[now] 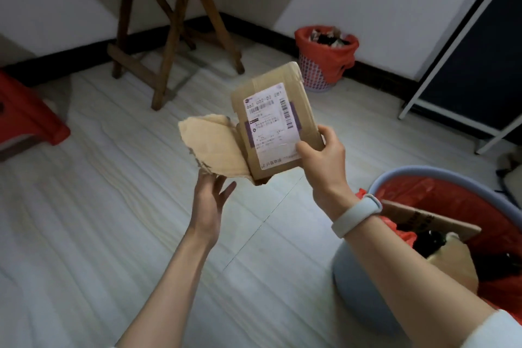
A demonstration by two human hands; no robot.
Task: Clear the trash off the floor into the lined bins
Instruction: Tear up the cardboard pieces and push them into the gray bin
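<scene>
- Our right hand (322,155) grips the torn cardboard parcel (271,121); our left hand (211,195), fingers released, touches its flap.
- Disposal step, we judge: swing it to the lined bin (418,178) just beside and below that grip.

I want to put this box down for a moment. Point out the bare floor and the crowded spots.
Bare floor stretches between the red stool, the wooden stand legs and the grey bin. Another bare strip lies between the small lined basket and the white frame. Crowded: both bins already hold trash, and the grey one has cardboard sticking up.
</scene>
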